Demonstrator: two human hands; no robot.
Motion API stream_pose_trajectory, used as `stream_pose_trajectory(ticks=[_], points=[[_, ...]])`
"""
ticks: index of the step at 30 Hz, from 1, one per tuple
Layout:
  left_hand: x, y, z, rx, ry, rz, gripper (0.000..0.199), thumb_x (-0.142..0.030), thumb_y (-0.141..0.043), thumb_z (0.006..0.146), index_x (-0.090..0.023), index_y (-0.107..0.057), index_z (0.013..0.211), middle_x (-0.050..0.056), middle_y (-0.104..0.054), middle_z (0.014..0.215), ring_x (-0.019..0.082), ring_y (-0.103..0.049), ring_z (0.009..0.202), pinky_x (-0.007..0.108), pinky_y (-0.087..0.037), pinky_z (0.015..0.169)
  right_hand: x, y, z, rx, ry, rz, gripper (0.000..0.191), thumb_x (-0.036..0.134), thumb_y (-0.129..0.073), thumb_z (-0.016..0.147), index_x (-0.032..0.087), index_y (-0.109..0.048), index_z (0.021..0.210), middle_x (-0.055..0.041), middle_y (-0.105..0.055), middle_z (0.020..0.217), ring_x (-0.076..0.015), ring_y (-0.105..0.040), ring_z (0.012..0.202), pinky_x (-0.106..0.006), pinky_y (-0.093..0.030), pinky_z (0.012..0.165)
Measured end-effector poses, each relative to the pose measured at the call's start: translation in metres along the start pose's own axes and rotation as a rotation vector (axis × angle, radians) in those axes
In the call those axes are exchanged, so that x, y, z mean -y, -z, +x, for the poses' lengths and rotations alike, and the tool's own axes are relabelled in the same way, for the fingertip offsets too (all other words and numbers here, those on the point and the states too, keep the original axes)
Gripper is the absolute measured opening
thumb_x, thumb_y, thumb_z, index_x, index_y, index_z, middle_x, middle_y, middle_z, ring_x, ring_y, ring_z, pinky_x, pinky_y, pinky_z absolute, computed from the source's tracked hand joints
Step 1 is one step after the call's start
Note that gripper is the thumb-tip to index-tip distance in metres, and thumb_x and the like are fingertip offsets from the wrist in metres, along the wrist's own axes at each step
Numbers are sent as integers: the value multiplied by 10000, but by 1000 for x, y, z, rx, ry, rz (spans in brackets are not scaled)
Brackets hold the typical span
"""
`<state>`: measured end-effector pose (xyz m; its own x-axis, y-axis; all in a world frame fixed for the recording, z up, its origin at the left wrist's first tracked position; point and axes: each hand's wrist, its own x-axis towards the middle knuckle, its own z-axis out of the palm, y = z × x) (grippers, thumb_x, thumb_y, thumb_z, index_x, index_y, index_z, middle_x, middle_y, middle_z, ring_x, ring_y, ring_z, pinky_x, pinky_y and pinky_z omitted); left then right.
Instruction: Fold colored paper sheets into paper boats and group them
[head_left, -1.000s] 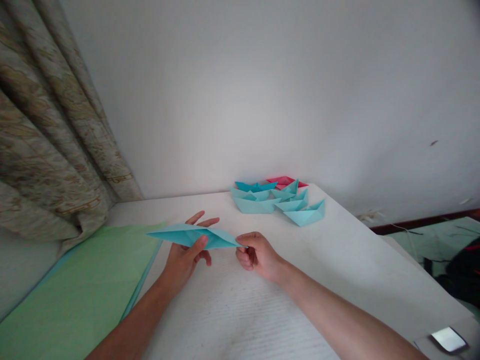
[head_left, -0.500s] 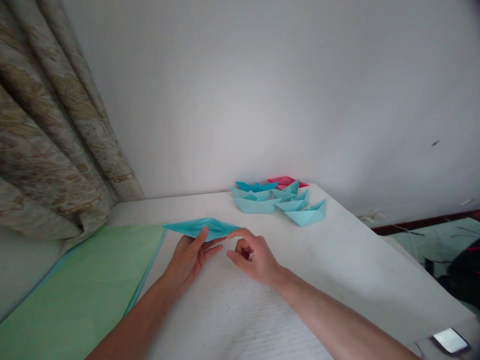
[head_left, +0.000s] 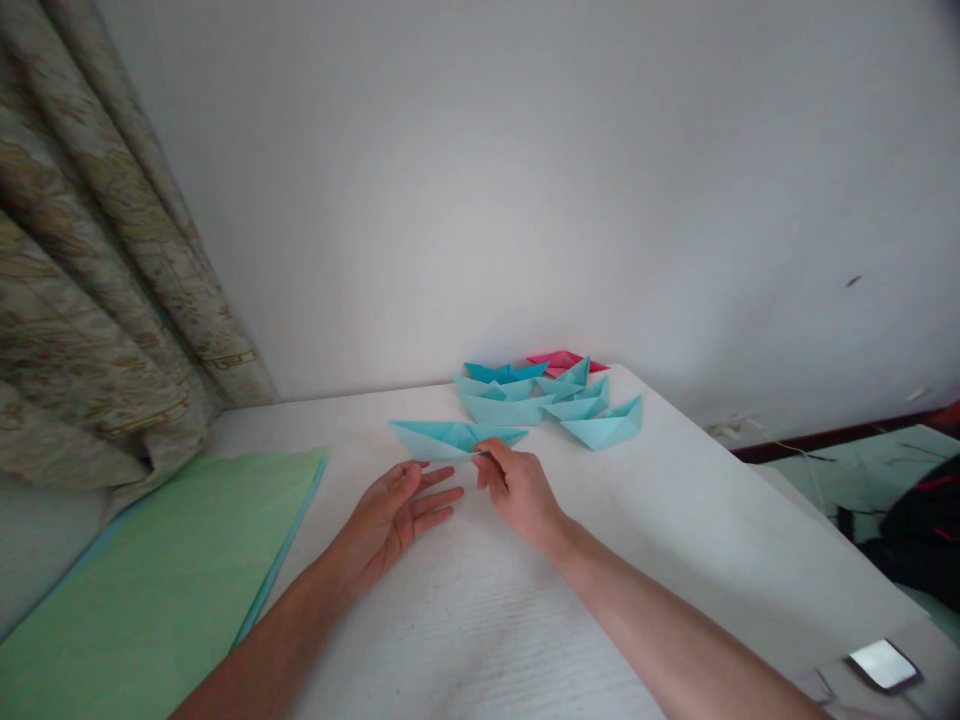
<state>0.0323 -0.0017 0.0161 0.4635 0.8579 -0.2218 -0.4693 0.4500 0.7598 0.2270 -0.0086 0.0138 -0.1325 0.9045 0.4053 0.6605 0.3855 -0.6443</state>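
Note:
A light blue folded paper boat [head_left: 431,440] is pinched near its right end by my right hand [head_left: 521,495], thumb and forefinger closed on its lower edge. The boat is upright, its long hull running left to right. My left hand [head_left: 397,515] is just below the boat, palm turned up and fingers spread, with nothing held in it. Its fingertips come close to the hull; whether they touch I cannot tell.
Several blue paper boats [head_left: 502,408] and a red paper boat [head_left: 566,361] stand at the back of the white table [head_left: 480,620] by the wall. Green paper sheets [head_left: 172,560] lie at left, beside a patterned curtain [head_left: 97,250]. A small device [head_left: 883,665] sits at lower right.
The paper boat has moved right and turned more upright. My left hand has let go of it and opened, while my right hand has closed on its right part.

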Motion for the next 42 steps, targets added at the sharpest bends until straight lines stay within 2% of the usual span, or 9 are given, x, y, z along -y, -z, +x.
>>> stream_pose_trajectory(ticks=[3, 10, 21, 28, 31, 35, 38, 40, 42], points=[[-1, 2, 3, -93, -20, 19, 346, -255, -625, 830, -169, -485, 1135, 183, -627, 1166, 293, -667, 966, 391, -555, 811, -11, 10, 7, -36, -84, -207, 206, 186, -384, 914, 185, -560, 1021, -25, -661, 670, -182, -616, 621, -258, -375, 595], [0, 4, 3, -110, -27, 33, 385, -253, -620, 827, -203, -469, 1177, 158, -648, 1131, 278, -686, 916, 407, -555, 786, -31, 33, 14, -56, -218, -504, 224, 144, -412, 887, 175, -565, 1047, -57, -683, 750, -206, -632, 664, -263, -339, 557], [-1, 5, 3, -108, 2, 71, 378, -262, -604, 833, -200, -465, 1178, 165, -626, 1156, 277, -689, 890, 406, -545, 768, -40, 35, 15, -97, -258, -481, 301, 102, -417, 858, 163, -561, 1115, -60, -670, 736, -218, -632, 691, -277, -377, 604], [-3, 0, 1, -116, -14, 102, 394, -270, -642, 800, -198, -485, 1155, 150, -629, 1136, 259, -689, 865, 398, -547, 753, -37, 31, 15, -182, -198, -367, 384, 129, -434, 821, 143, -518, 1195, -51, -661, 733, -197, -602, 637, -275, -401, 617], [-3, 2, 3, -201, -96, 238, 430, -283, -700, 736, -178, -518, 1111, 146, -621, 1126, 235, -687, 813, 364, -558, 689, -29, 25, 12, -152, -98, -231, 348, 153, -438, 826, 157, -546, 1157, -10, -610, 652, -150, -540, 541, -242, -383, 567], [-2, 14, 10, -299, -227, 530, 389, -351, -713, 669, -150, -579, 973, 105, -632, 1025, 197, -662, 744, 317, -550, 611, -18, 11, 5, 104, 2, -86, 317, 138, -460, 818, 187, -611, 1093, 33, -548, 554, -110, -478, 477, -217, -349, 531], [-1, 24, 14, -342, -279, 807, 297, -373, -628, 698, -152, -598, 895, 52, -646, 832, 180, -638, 677, 289, -524, 570, -14, 4, 1, 263, 21, -48, 299, 124, -484, 796, 205, -659, 1024, 45, -531, 521, -92, -457, 452, -210, -337, 521], [-2, 30, 15, -366, -296, 1016, 263, -358, -557, 739, -155, -607, 900, 29, -636, 728, 173, -621, 614, 296, -510, 582, -13, 2, -1, 295, 19, -42, 282, 126, -494, 789, 207, -675, 990, 43, -540, 527, -89, -461, 457, -210, -341, 530], [-4, 37, 16, -400, -366, 1248, 243, -321, -494, 774, -156, -617, 902, 42, -643, 748, 177, -614, 617, 318, -504, 644, -13, 2, -2, 299, 13, -36, 261, 136, -504, 788, 203, -682, 965, 39, -550, 535, -89, -462, 462, -212, -343, 535]])
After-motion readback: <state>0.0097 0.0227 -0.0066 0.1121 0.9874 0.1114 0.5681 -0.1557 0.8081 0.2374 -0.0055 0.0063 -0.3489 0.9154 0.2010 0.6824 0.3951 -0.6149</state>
